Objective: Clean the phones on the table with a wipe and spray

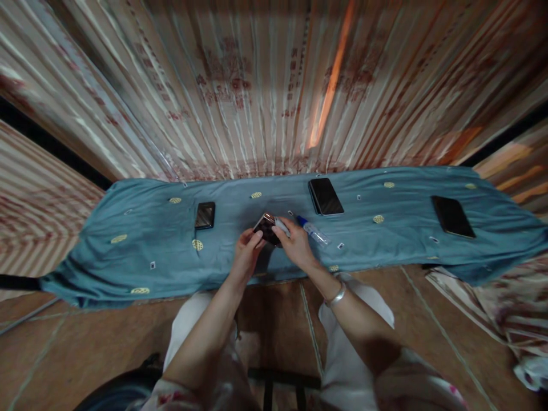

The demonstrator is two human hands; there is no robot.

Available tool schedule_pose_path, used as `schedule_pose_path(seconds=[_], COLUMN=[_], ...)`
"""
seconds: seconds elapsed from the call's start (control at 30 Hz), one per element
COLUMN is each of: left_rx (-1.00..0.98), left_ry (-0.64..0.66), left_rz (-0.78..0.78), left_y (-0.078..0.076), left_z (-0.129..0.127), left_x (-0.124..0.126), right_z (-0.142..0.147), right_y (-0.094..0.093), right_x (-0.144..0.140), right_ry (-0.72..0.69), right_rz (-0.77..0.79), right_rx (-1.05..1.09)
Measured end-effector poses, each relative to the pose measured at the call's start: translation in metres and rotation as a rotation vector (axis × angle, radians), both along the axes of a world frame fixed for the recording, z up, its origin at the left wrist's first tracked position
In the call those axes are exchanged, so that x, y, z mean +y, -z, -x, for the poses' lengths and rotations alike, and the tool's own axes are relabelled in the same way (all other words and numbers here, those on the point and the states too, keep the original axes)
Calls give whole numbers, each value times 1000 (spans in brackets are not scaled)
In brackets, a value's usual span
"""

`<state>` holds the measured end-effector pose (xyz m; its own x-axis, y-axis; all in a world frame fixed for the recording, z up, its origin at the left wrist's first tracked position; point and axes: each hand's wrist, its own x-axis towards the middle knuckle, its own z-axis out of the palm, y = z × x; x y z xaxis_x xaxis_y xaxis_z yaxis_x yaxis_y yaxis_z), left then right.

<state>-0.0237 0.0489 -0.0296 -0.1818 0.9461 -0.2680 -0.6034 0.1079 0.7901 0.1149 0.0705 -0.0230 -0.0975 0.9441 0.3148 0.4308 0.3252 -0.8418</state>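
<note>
A dark, shiny smartphone (266,227) with a bright edge is held tilted over the cloth-covered table. My left hand (247,246) grips its near left side, thumb on the dark face. On the opposite side, my right hand (295,244) is closed, its fingers at the phone's right edge. A small pale grey piece (282,226), perhaps a folded cloth, sits at the right fingers; its kind is unclear. Just right of that hand lies a clear bottle (315,233) with a blue top. The fingers beneath the phone are hidden.
A teal patterned cloth (162,240) covers the narrow table. On it lie a small dark phone (205,215) to the left, a black tablet-like device (326,196) behind the bottle, and another dark flat device (452,217) at far right. A striped curtain (257,103) hangs behind.
</note>
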Motion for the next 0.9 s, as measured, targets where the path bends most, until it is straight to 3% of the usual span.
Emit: schedule_pose_path(seconds=[0.1, 0.27, 0.4, 0.57, 0.77, 0.9], left_rx=[-78, -119, -163, -192, -177, -227], left_ry=[77, 112, 72, 10, 127, 170], left_rz=[-1, 42, -4, 78, 134, 126], left_y=[2, -2, -6, -5, -12, -11], left_z=[-6, -6, -3, 2, 5, 2], left_x=[0, -3, -3, 0, -2, -6], right_z=[7, 16, 19, 28, 33, 30], right_y=[4, 1, -7, -7, -6, -5], right_x=[-5, -16, -26, -39, -46, -41], right_ry=[5, -128, -261, -382, -415, -381], right_rz=[-74, -172, -156, -181, -250, -214], right_rx=[-97, -187, -214, -211, -315, -364])
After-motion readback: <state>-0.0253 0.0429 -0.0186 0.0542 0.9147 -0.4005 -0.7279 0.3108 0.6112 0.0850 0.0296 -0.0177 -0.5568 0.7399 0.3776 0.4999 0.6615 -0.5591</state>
